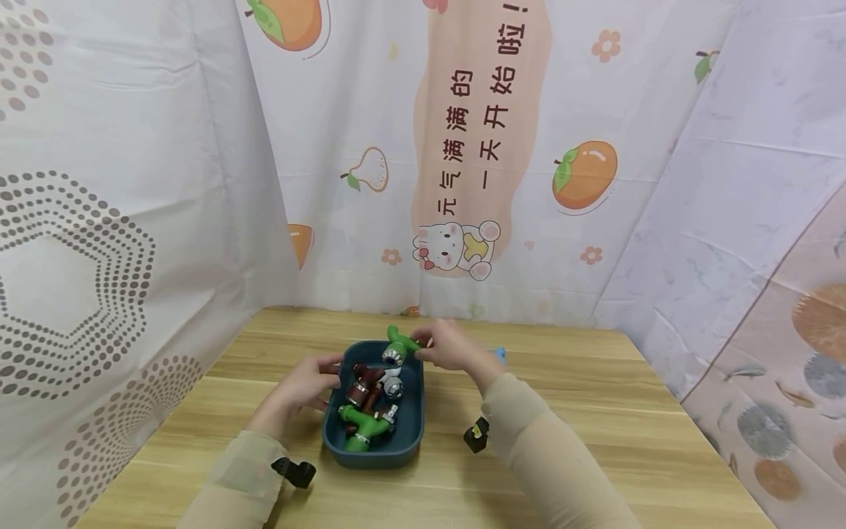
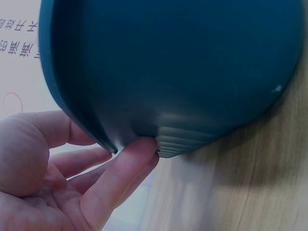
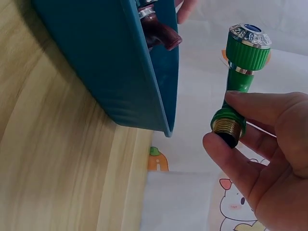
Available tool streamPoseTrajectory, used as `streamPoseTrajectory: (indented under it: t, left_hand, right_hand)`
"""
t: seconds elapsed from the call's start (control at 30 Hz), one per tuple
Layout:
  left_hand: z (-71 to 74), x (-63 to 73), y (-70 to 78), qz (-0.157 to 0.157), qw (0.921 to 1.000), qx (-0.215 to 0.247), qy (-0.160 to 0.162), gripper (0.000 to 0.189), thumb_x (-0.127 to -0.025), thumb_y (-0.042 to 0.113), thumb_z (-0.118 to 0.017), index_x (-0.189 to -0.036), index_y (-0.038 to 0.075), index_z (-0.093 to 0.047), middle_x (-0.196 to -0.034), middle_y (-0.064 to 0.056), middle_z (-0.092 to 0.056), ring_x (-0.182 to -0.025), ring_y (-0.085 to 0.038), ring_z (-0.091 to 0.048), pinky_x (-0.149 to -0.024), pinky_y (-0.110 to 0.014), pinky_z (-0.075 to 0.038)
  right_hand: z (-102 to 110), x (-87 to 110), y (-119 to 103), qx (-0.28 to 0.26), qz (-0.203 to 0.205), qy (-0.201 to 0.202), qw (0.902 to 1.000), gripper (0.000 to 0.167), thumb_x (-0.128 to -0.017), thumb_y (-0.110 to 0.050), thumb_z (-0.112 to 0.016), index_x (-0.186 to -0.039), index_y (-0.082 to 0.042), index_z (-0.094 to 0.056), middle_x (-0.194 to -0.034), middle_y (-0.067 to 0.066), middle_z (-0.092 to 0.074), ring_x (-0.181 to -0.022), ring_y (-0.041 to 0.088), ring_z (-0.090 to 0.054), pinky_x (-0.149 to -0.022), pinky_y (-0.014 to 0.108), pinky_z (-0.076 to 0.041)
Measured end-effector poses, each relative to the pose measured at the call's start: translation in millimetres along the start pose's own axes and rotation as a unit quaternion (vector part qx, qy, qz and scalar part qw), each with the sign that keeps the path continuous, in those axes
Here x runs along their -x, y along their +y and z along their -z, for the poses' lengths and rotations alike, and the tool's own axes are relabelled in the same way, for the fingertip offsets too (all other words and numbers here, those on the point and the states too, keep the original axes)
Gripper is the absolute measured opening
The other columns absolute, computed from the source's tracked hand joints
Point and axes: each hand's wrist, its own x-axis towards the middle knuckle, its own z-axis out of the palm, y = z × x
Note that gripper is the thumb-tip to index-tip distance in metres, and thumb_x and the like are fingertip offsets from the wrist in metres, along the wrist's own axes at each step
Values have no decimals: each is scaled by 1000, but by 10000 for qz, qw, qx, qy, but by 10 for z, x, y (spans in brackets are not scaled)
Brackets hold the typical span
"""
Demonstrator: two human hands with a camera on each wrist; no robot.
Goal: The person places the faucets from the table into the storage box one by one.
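A dark teal bin (image 1: 411, 455) stands on the table with several tap-like fittings inside. My left hand (image 1: 304, 382) holds the bin's left rim, fingers on both sides of the edge in the left wrist view. Over the bin's far right corner, my right hand (image 1: 452, 345) pinches a green tap (image 3: 240, 72) between thumb and fingers. The tap has a chrome-edged, ribbed green end and a brass threaded end. Within the bin lie another green tap (image 1: 363, 425), dark red taps (image 1: 360, 393) and a chrome-ended piece (image 1: 393, 387).
A small blue thing (image 1: 500, 354) shows behind the right wrist, mostly hidden. The wooden table (image 1: 595, 411) extends to the right. Printed curtains (image 1: 370, 242) hang at the back and sides. Black wrist cameras (image 1: 294, 472) sit on both sleeves.
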Motion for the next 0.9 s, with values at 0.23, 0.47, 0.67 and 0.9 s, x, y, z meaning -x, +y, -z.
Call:
streamPoseTrajectory:
  t: [0.23, 0.47, 0.67, 0.9]
  left_hand:
    - [-3, -7, -7, 13, 10000, 21, -21, 55, -96, -3, -54, -150, -1, -46, -135, -30, -58, -107, -36, -66, -63, -47, -61]
    - [6, -13, -20, 75, 10000, 27, 8, 57, -96, -4, -54, -152, -1, -44, -137, -30, -56, -108, -37, -65, -62, -47, -61]
    - [9, -20, -16, 47, 10000, -12, -31, 57, -95, -3, -54, -151, -1, -45, -135, -29, -57, -107, -36, -65, -63, -47, -61]
    - [10, -26, -19, 26, 10000, -13, -33, 57, -96, -3, -54, -152, -1, -44, -137, -30, -56, -108, -37, -65, -63, -46, -61]
  right_hand:
    - [-83, -117, -48, 336, -10, -8, 9994, 21, -95, -13, -72, -116, -12, -75, -99, 1, -70, -85, 14, -63, -68, 27, -56]
    - [-213, -230, -40, 796, 87, 74, 9968, 21, -93, -14, -76, -114, -12, -76, -97, -3, -71, -88, 13, -61, -85, 35, -53]
    - [-275, -254, -25, 656, -177, 163, 9976, 23, -92, -12, -76, -115, -12, -76, -101, -1, -72, -92, 15, -61, -89, 38, -52]
    - [-298, -268, 0, 619, -343, 249, 9972, 22, -92, -13, -76, -114, -13, -77, -98, -2, -71, -90, 15, -60, -88, 37, -52]
